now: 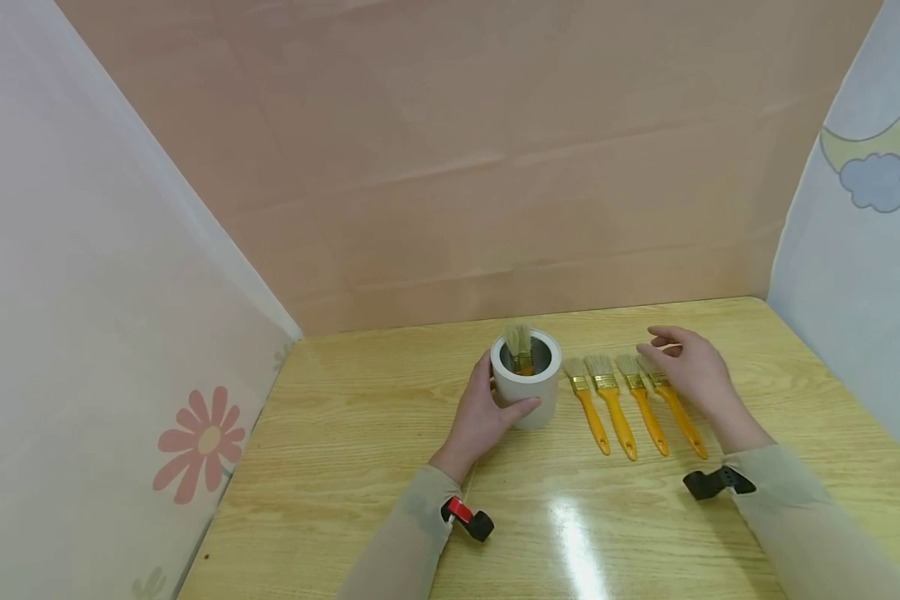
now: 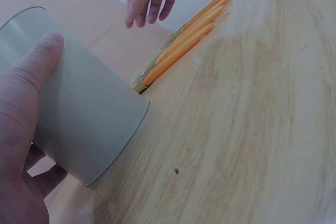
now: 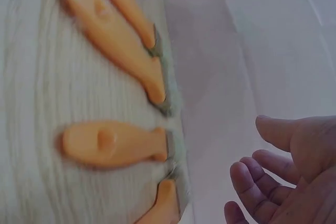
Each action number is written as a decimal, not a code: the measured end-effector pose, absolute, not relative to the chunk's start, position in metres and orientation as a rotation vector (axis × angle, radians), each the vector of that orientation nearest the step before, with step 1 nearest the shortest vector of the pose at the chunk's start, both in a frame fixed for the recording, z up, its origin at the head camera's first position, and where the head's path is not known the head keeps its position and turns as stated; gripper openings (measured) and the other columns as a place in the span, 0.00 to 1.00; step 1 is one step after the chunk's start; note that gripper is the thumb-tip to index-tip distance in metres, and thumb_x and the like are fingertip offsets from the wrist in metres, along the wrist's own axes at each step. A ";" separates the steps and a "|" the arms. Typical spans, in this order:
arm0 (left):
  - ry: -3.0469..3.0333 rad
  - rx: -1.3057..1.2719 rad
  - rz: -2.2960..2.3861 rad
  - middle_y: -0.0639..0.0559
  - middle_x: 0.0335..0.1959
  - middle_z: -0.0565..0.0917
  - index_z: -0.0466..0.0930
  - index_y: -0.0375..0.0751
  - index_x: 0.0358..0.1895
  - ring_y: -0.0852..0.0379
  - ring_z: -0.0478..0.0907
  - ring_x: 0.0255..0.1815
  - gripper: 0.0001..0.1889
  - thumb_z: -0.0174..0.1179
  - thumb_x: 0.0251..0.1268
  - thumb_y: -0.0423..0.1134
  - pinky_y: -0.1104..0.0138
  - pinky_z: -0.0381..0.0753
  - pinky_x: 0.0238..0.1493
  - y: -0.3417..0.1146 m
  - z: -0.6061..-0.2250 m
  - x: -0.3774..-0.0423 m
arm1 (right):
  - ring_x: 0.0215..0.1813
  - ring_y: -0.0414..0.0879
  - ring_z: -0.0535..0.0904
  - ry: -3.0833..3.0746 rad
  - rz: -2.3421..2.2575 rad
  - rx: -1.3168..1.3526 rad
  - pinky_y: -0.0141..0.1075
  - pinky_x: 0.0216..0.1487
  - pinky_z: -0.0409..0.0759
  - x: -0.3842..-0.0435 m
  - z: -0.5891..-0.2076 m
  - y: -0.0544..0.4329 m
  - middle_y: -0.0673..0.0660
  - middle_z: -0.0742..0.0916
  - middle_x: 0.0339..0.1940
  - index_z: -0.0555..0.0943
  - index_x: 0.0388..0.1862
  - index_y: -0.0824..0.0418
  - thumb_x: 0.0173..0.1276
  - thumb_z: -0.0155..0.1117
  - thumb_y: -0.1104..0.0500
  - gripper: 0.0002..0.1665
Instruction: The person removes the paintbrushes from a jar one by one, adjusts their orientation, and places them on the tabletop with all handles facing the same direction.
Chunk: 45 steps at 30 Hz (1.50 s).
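Note:
My left hand (image 1: 487, 412) grips a light grey can (image 1: 528, 400) standing upright on the table, with the thumb across its near side. Inside the can, paintbrush bristles (image 1: 520, 342) point upward, and the handle below is mostly hidden by the rim. Several paintbrushes with orange handles (image 1: 617, 417) lie in a row right of the can, bristles away from me. Above the rightmost brush (image 1: 678, 408) hovers my right hand (image 1: 693, 367), its fingers loosely bent and holding nothing. In the right wrist view that hand's fingers (image 3: 262, 187) are apart from the handles.
The wooden table (image 1: 360, 400) ends at a pinkish-brown backdrop (image 1: 495, 183) behind the can. Pale cloth walls stand at the left (image 1: 105, 292) and right (image 1: 855, 317). A small dark spot (image 2: 177, 171) marks the tabletop near the can.

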State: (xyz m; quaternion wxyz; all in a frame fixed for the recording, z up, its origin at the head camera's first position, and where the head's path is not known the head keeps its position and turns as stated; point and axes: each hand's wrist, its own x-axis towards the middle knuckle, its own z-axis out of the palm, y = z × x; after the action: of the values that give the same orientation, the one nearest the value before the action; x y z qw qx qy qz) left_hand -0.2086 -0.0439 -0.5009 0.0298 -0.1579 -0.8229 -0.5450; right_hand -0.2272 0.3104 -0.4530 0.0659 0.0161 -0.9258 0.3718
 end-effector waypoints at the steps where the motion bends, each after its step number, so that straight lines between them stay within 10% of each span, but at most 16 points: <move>1: -2.536 -0.487 -1.680 0.64 0.77 0.70 0.56 0.65 0.88 0.60 0.71 0.76 0.54 0.82 0.65 0.58 0.51 0.76 0.75 -0.044 -0.501 -0.209 | 0.60 0.69 0.81 -2.786 1.133 0.052 0.55 0.51 0.82 -0.226 -0.450 0.307 0.73 0.84 0.64 0.72 0.80 0.73 0.88 0.61 0.43 0.39; 17: -2.518 -0.495 -1.699 0.65 0.77 0.71 0.56 0.65 0.88 0.61 0.71 0.76 0.54 0.82 0.64 0.57 0.52 0.75 0.75 -0.047 -0.501 -0.208 | 0.64 0.65 0.82 -2.649 1.320 0.088 0.28 0.45 0.77 -0.208 -0.425 0.262 0.67 0.84 0.67 0.72 0.84 0.64 0.85 0.65 0.39 0.41; 28: -2.510 -0.513 -1.692 0.65 0.76 0.71 0.56 0.67 0.88 0.60 0.71 0.76 0.54 0.82 0.65 0.58 0.50 0.76 0.75 -0.046 -0.502 -0.209 | 0.66 0.65 0.82 -2.598 1.384 0.100 0.51 0.55 0.82 -0.200 -0.414 0.240 0.63 0.85 0.65 0.75 0.83 0.59 0.84 0.67 0.39 0.39; 45: -2.529 -0.501 -1.682 0.65 0.76 0.71 0.57 0.64 0.88 0.60 0.71 0.75 0.53 0.82 0.65 0.56 0.51 0.76 0.75 -0.047 -0.500 -0.209 | 0.64 0.59 0.83 -2.518 1.449 0.188 0.48 0.54 0.81 -0.197 -0.405 0.206 0.58 0.87 0.62 0.81 0.76 0.57 0.83 0.69 0.42 0.32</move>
State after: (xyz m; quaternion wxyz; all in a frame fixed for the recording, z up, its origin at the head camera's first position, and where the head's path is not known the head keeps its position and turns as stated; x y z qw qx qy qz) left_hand -0.2090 -0.0466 -0.5002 0.0317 -0.1628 -0.8210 -0.5463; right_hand -0.1973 0.2063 -0.4051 0.1149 0.0641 -0.8592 0.4945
